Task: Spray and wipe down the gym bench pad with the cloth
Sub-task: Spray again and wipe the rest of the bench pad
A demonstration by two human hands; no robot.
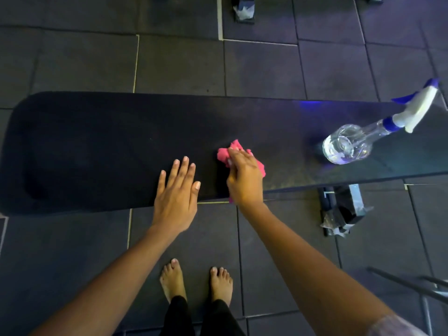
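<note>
Now, right hand [244, 181]: grip is closing on the pink cloth [238, 156], pressing it onto the counter [97, 151].
Left hand [177, 195]: lying flat, fingers spread, beside the cloth.
Spray bottle [349, 144]: standing well right of both.

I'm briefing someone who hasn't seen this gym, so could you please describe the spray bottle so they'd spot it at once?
Find the long black bench pad lying across the dark tiled floor. Follow it toward its right end, past the right hand pressing a pink cloth. The spray bottle stands there on the pad: clear, with a white and blue trigger head, the only see-through thing in sight.
</note>
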